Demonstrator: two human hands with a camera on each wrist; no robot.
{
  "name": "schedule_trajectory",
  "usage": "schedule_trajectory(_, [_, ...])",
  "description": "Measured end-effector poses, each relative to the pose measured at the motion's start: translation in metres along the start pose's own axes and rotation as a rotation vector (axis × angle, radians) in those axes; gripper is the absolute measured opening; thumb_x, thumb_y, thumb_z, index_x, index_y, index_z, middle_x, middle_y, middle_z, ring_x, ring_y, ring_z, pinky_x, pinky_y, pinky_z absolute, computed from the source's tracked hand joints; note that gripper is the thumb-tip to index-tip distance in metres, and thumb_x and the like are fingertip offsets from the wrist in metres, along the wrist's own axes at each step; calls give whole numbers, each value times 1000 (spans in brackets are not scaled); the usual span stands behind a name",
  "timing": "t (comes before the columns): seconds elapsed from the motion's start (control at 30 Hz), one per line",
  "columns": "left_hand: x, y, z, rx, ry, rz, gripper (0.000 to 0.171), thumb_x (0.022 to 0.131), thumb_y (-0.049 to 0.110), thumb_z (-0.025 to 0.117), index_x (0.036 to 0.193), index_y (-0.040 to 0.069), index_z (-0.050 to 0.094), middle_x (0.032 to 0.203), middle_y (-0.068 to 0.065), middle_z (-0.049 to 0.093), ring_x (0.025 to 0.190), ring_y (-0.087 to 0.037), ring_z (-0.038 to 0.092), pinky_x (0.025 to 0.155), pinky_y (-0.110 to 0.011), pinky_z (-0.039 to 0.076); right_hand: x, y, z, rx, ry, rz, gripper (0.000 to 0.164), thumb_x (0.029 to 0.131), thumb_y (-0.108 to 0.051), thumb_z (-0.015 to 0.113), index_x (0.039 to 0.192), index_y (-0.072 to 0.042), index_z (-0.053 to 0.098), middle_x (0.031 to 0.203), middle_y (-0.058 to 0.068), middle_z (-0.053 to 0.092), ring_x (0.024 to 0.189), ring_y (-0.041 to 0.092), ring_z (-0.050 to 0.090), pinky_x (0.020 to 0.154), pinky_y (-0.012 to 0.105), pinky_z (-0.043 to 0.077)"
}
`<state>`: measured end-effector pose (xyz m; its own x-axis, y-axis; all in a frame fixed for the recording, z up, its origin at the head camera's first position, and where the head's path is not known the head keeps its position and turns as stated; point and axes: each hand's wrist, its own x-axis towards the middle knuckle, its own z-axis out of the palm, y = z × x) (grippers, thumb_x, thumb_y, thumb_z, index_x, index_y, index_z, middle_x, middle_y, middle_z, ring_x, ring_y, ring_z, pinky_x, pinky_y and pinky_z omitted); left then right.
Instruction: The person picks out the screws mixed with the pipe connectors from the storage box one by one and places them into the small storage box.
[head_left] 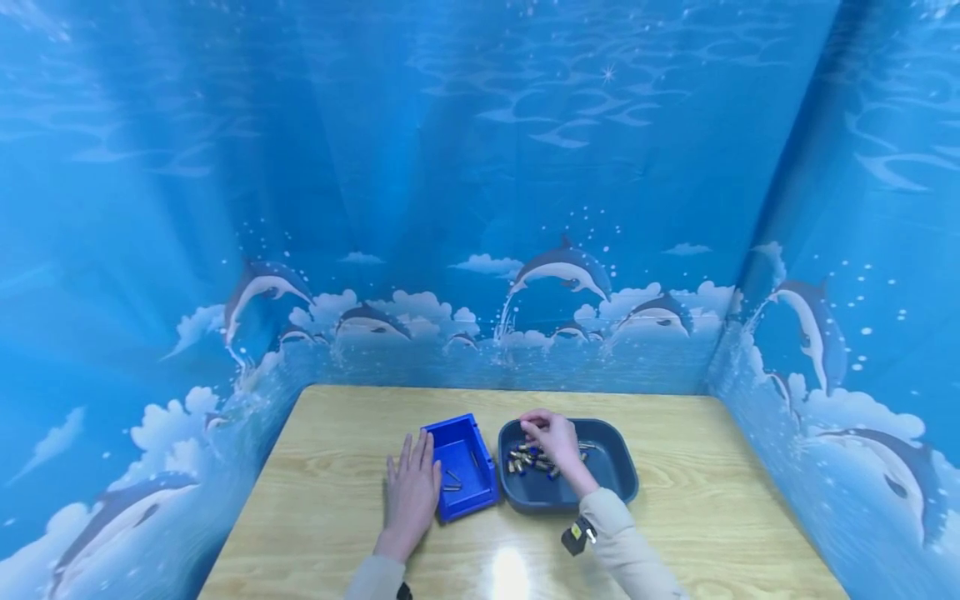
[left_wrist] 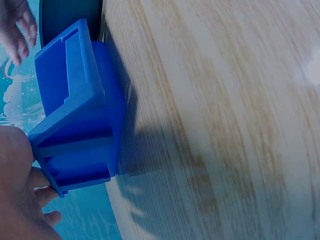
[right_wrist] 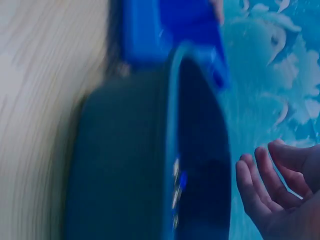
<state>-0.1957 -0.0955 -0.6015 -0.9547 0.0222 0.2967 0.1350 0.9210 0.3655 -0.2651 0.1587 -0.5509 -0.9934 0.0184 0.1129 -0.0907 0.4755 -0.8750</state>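
Metal fittings [head_left: 522, 459], axes mixed, lie in the tray [head_left: 627, 477] below the nearer right hand [head_left: 553, 438], fingers loosely curled, apparently empty; left hand [head_left: 412, 490], fingers extended, rests against the blue bin [head_left: 468, 502].

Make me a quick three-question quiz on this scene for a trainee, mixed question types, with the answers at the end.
1. Multiple choice: what is the right hand over?
a) the blue bin
b) the dark tray
c) neither container
2. True or false: the left hand is on the side of the blue bin that faces the dark tray.
3. Fill in the blank: among the metallic pieces in the dark tray, some ____-colored parts show.

Key:
1. b
2. False; the left hand is on the side of the blue bin away from the dark tray.
3. blue
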Motion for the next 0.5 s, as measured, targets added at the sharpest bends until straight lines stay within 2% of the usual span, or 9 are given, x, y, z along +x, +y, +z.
schedule_trajectory(0.13, [0, 0, -1, 2, -15, -12, 53, 107, 28, 49, 154, 4, 41, 162, -13, 36, 151, -39, 25, 118, -70, 22, 2, 19, -17, -285, 56, -76, 5, 89, -10, 77, 94, -8, 78, 83, 3, 77, 74, 25, 74, 70, 41, 61])
schedule_trajectory(0.23, [0, 0, -1, 5, -21, -18, 54, 107, 28, 49, 154, 4, 40, 162, -12, 35, 152, -39, 25, 118, -69, 21, 1, 31, -26, -445, 55, -126, 4, 85, -8, 80, 88, -9, 77, 78, -1, 75, 71, 17, 71, 69, 41, 57])
schedule_trajectory(0.33, [0, 1, -2, 4, -20, -19, 54, 107, 28, 49, 154, 4, 40, 162, -13, 36, 152, -39, 24, 118, -70, 21, 1, 39, -31, -550, 18, -142, 7, 81, -4, 81, 84, -8, 76, 72, -2, 72, 66, 16, 66, 65, 40, 56])
schedule_trajectory(0.5, [0, 1, -3, -2, -19, -15, 54, 107, 28, 49, 154, 4, 40, 162, -13, 36, 152, -39, 24, 118, -70, 21, -2, 46, -36, -641, -54, -138, 10, 77, -2, 83, 77, -7, 74, 70, 1, 70, 66, 21, 67, 64, 41, 58])
